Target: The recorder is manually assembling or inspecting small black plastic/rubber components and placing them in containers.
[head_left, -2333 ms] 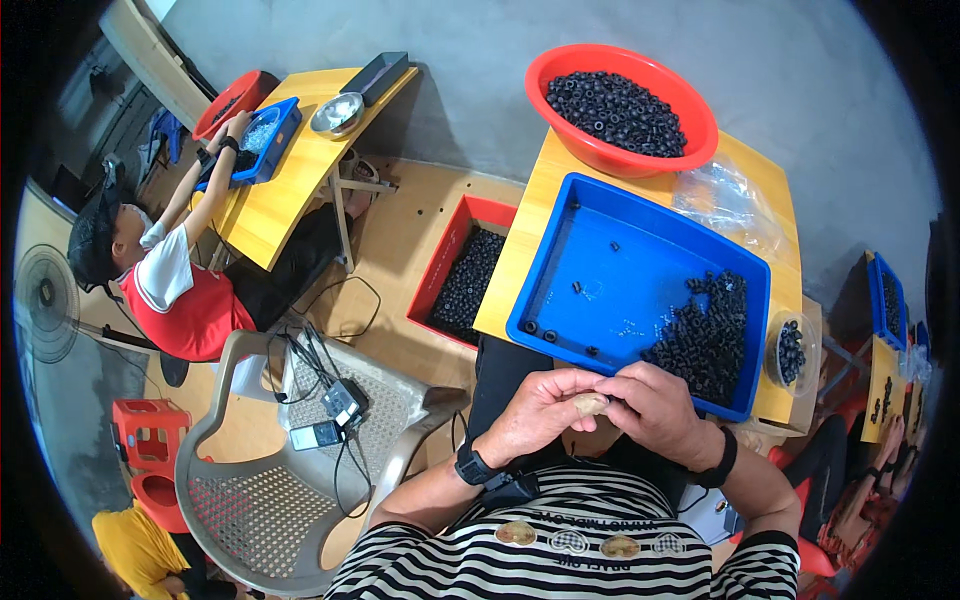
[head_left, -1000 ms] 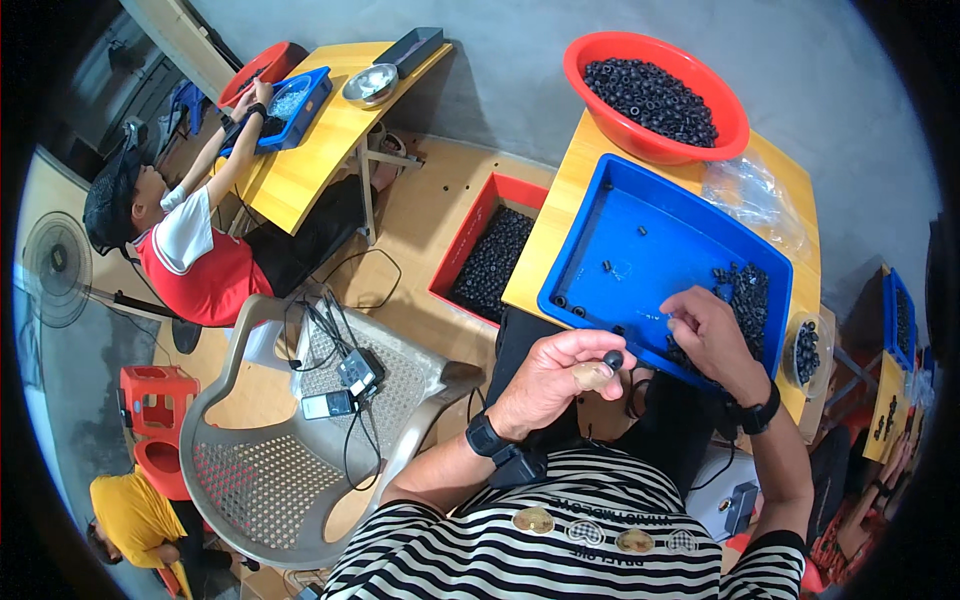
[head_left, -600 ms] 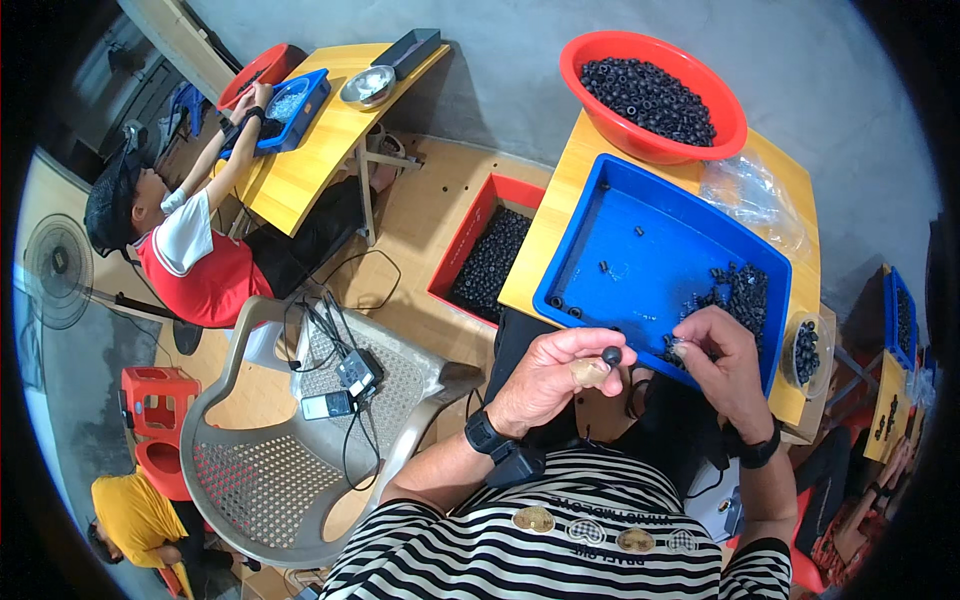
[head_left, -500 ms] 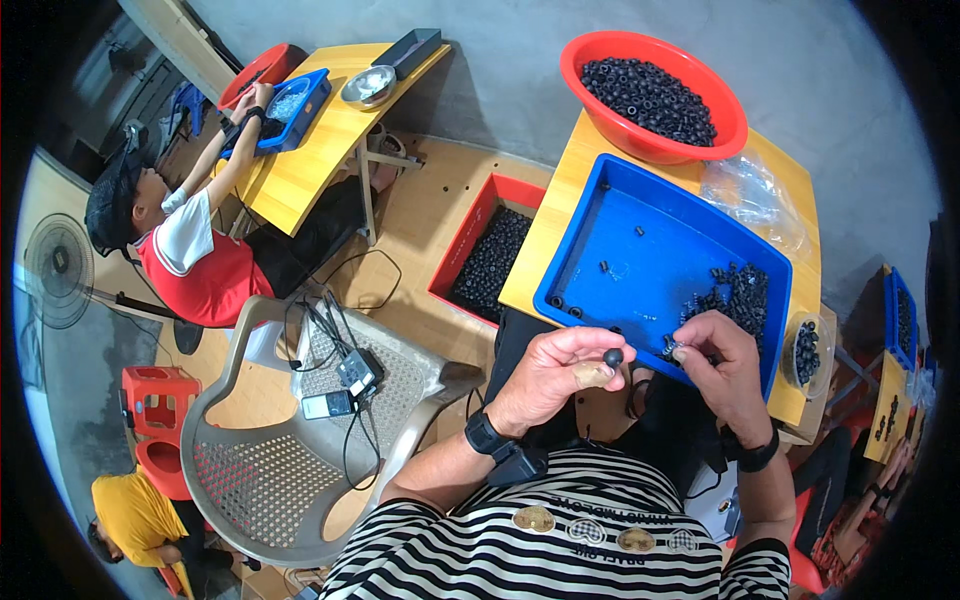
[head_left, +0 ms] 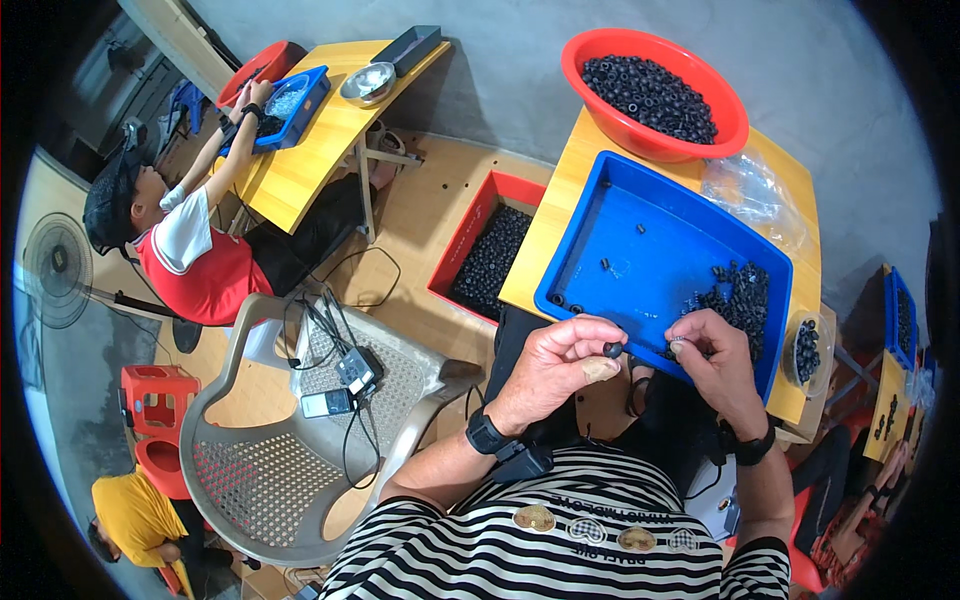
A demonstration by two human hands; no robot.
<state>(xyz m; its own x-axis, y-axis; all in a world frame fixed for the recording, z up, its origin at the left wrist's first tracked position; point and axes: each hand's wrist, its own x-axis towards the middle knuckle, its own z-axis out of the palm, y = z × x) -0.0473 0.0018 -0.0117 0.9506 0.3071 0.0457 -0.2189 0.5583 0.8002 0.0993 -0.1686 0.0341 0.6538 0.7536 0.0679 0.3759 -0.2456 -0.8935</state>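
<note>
My left hand (head_left: 560, 365) is closed, its thumb and forefinger pinching a small black cap-like part (head_left: 613, 350). Just to the right, my right hand (head_left: 715, 358) also has thumb and forefinger pressed together; whatever tiny thing sits in that pinch is too small to name. Both hands are over the near edge of a blue tray (head_left: 640, 285), apart from each other. In the tray's right side lies a heap of small black parts (head_left: 740, 300), and a few single ones are scattered toward its left.
Behind the tray stands a red basin (head_left: 735, 120) of black rings, beside a clear plastic bag (head_left: 755, 205). A clear tub (head_left: 808, 352) sits at right. On the floor is a red bin (head_left: 463, 225); a chair (head_left: 265, 480) holds cables. Another person works at a yellow table (head_left: 300, 185).
My right fingertips have shifted slightly up and to the left, and the left thumb has moved a little along the black part. Both hands keep their pinch.
</note>
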